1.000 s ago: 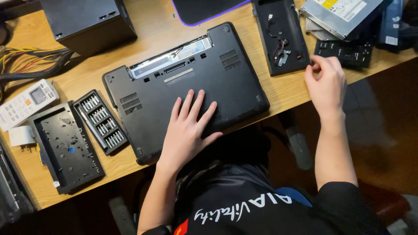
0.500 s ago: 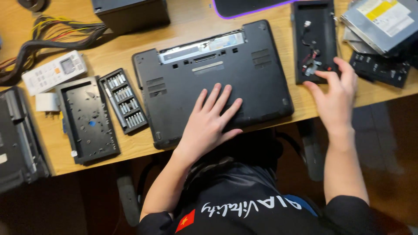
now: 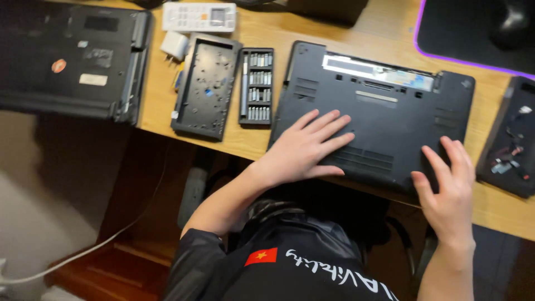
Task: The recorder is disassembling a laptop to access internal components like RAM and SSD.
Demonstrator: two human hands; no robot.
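A black laptop [image 3: 384, 106] lies upside down on the wooden desk [image 3: 262, 142], its empty battery bay along the far edge. My left hand [image 3: 304, 147] rests flat on its near left part, fingers spread. My right hand [image 3: 448, 187] lies on the laptop's near right corner, fingers apart, holding nothing. A black cover panel [image 3: 510, 142] with loose wires and small parts sits just right of the laptop.
A tray of screwdriver bits [image 3: 256, 86] and a black plastic panel [image 3: 206, 83] lie left of the laptop. Farther left sits another dark laptop [image 3: 72, 56]. A white remote [image 3: 199, 17], a white adapter [image 3: 174, 45] and a purple-edged mouse mat [image 3: 473, 33] lie at the back.
My view has swung left and closer. My right hand left the cover panel on the right and came down onto the laptop's near right corner. My left hand stays flat on the laptop.
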